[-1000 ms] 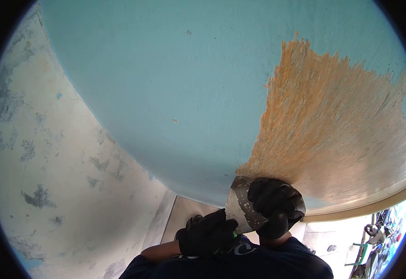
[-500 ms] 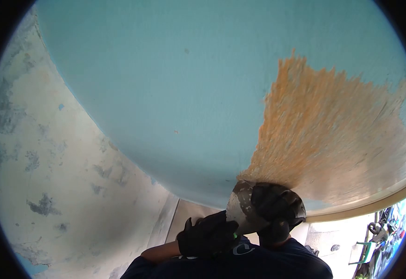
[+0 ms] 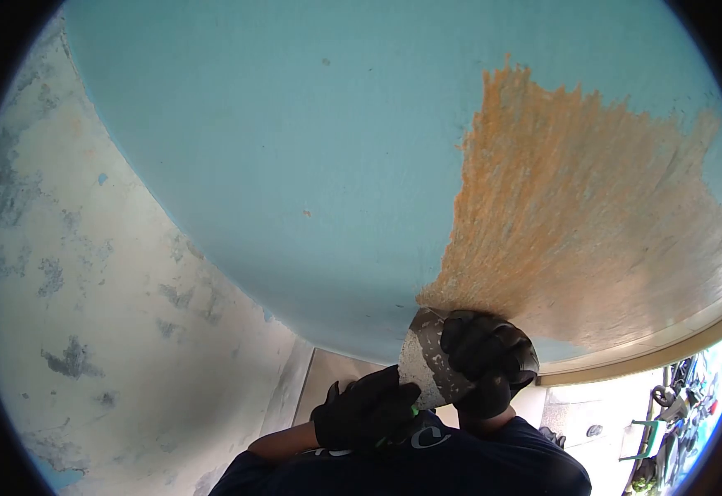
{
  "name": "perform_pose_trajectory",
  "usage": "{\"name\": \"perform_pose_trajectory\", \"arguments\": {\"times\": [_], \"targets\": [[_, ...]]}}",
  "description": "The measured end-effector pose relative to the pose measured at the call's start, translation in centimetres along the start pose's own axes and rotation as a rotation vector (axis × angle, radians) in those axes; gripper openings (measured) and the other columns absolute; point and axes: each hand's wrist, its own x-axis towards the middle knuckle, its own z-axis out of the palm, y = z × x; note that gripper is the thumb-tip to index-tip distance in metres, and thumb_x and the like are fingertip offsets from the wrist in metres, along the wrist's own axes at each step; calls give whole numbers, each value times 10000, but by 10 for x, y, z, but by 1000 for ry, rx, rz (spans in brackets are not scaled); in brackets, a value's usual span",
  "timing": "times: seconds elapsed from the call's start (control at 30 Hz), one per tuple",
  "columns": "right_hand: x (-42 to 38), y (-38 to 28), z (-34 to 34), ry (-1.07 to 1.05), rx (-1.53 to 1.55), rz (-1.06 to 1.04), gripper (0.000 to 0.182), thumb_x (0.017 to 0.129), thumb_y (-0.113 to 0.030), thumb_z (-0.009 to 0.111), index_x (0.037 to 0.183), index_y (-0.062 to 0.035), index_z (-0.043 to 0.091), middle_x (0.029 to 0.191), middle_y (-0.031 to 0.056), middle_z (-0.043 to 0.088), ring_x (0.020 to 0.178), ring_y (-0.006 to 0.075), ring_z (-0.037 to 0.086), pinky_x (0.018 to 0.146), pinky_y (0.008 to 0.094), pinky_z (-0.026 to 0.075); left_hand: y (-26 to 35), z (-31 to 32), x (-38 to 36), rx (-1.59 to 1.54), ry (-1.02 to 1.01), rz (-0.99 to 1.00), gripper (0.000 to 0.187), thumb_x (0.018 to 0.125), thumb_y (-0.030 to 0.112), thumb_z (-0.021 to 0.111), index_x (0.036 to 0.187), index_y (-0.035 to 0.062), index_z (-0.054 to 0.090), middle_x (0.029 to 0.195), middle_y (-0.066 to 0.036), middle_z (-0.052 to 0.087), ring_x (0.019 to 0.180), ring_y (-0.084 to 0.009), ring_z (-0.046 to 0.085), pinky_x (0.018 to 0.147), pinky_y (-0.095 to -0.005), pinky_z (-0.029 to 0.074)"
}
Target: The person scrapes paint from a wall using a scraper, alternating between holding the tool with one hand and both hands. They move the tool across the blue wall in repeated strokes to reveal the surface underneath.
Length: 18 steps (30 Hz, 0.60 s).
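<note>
A wide, speckled grey metal scraper (image 3: 421, 361) is held low in front of my chest, its upper edge at the bottom of the bare patch. My right hand (image 3: 489, 360), in a black glove, is closed over the blade with its fingers bent across the face. At the lower left edge of the scraper, my left hand (image 3: 365, 411), also black-gloved, is closed on it; a small green bit shows by the fingertips. The handle is mostly hidden. Ahead, the blue-green painted wall (image 3: 295, 149) has a rough orange-brown patch (image 3: 568, 190) with a jagged edge.
A pale, stained wall (image 3: 129, 306) meets the blue one at the left. Below right runs a beige edge (image 3: 642, 357). Beyond it are a green-framed item (image 3: 649, 440) and parked motorbikes (image 3: 683, 405) on pale ground.
The patch and wall sit slightly higher in view. The scraper and my right hand have shifted a little up and left, and the blade is turned slightly; both hands keep their hold.
</note>
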Motion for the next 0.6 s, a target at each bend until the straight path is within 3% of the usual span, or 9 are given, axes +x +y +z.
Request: {"name": "perform_pose_trajectory", "arguments": {"times": [0.03,0.1,0.27,0.37,0.43,0.5,0.53,0.57,0.6], "targets": [[1,1,1,19,26,-5,252,903,-144,561,682,-105,448,621,33,482,605,177,518,572,374,462,2,-2,-2,6,1,1,386,924,156,654,1265,-5,572,1154,-99,662,1063,-216,631,888,-330,523],[2,2,5,58,83,-11,268,884,-125,589,653,-102,457,606,43,489,582,182,513,559,379,449,6,-3,-9,615,243,481,493,859,243,712,1318,119,584,1246,-215,583,1128,-373,597,912,-456,515],[11,4,10,97,190,-88,322,885,-120,594,608,-88,431,538,34,443,517,195,482,530,382,414,10,6,-4,495,344,584,424,896,211,682,1284,66,589,1218,-226,592,1074,-373,612,913,-431,510],[11,6,7,98,163,-104,342,895,-155,613,606,-80,447,542,44,471,529,205,510,563,401,459,13,1,8,585,408,714,416,904,191,675,1273,29,574,1168,-211,617,993,-344,639,874,-390,524],[8,3,3,32,2,-120,324,920,-194,608,645,-65,496,612,87,545,630,238,590,679,453,518,24,0,11,685,465,821,417,907,179,672,1273,12,563,1139,-195,633,954,-314,652,855,-362,529],[-5,0,-5,25,-80,-103,232,894,-174,596,738,-15,532,720,136,601,726,282,627,743,469,524,59,1,3,-695,115,-191,425,912,137,662,1295,0,536,1098,-155,645,933,-223,651,824,-315,529],[-10,-3,-8,13,-157,-87,193,868,-154,583,831,35,568,829,185,657,823,326,664,807,485,530,60,4,0,-684,110,-188,425,912,137,662,1295,0,536,1098,-155,645,933,-223,651,824,-315,529],[-18,-10,-9,17,-158,-101,193,868,-154,583,831,35,568,829,185,657,823,326,664,807,485,530,60,8,-4,-575,92,-167,390,914,129,651,1270,7,550,1015,-109,648,873,-179,632,763,-309,514],[-33,-18,-8,107,-202,-5,242,869,-195,597,926,37,562,945,210,656,906,330,653,846,469,520,59,13,-9,-469,77,-148,356,915,121,640,1246,14,564,931,-64,651,814,-136,612,702,-304,499]]}}
